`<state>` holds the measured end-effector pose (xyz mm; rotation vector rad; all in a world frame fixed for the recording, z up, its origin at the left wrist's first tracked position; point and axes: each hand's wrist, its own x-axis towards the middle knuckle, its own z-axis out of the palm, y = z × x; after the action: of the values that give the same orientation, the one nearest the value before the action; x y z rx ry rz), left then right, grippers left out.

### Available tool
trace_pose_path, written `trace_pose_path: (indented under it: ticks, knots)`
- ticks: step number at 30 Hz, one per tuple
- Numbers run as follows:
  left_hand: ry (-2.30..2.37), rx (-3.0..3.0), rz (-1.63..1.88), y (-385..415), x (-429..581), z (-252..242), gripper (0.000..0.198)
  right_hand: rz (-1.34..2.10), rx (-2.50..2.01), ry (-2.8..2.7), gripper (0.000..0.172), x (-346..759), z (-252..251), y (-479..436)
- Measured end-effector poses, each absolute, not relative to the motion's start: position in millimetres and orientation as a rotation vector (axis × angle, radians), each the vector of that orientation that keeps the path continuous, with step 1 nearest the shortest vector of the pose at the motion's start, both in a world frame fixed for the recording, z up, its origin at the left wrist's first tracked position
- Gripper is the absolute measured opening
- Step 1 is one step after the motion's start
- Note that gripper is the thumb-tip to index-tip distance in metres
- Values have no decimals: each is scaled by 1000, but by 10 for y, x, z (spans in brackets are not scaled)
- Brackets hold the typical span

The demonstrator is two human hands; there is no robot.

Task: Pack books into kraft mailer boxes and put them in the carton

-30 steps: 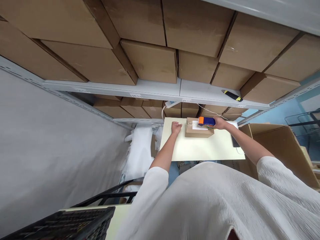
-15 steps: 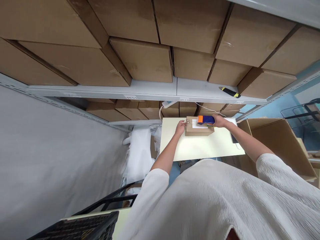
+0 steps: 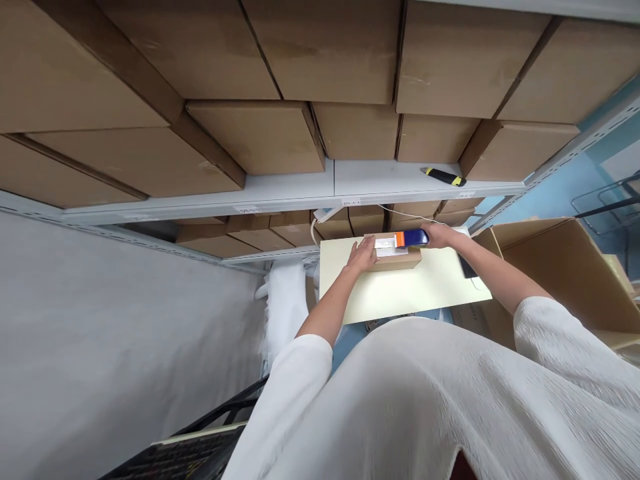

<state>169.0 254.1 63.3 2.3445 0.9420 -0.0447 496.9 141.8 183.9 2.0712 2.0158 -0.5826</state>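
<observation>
A small brown cardboard box (image 3: pixel 397 264) lies on the pale tabletop (image 3: pixel 410 293), with a white label (image 3: pixel 393 253) on its upper face. My left hand (image 3: pixel 363 255) rests on the box's left end, fingers stretched out over the top. In my right hand (image 3: pixel 436 235) is a blue tape dispenser (image 3: pixel 415 238) with an orange front, held over the right part of the box. A shiny strip of tape (image 3: pixel 384 244) runs from the dispenser to the fingers of my left hand, across the label. My right fingertips are partly hidden behind the dispenser.
Shelves (image 3: pixel 290 187) stacked with cardboard boxes (image 3: pixel 353 130) rise in front. A yellow-black utility knife (image 3: pixel 444 177) lies on the shelf edge. To the right stands a large open carton (image 3: pixel 565 267). A dark flat object (image 3: pixel 467 265) lies at the table's right side, near a white cable.
My left hand has moved from beside the box's left end onto its top. A length of tape now shows between that hand and the dispenser. The view has shifted slightly.
</observation>
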Motion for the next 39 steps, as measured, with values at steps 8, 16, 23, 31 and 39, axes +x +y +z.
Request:
trace_pose_path:
  ticks: [8, 16, 23, 31, 39]
  knots:
    - [966, 2361, -183, 2566, 1685, 726, 96, -578, 2093, 1913, 49, 6063, 1842, 826]
    - [979, 2361, -221, 2600, 1693, 719, 95, -628, 2106, 1845, 49, 6353, 1518, 699]
    - [962, 2302, -114, 2632, 1712, 632, 96, -617, 2053, 1716, 60, 5975, 1238, 939]
    - [1001, 2223, -92, 2600, 1738, 648, 96, -566, 2002, 1737, 63, 5568, 1120, 1211]
    - [972, 2206, -59, 2592, 1737, 640, 96, -478, 1976, 1719, 60, 5195, 1048, 1287]
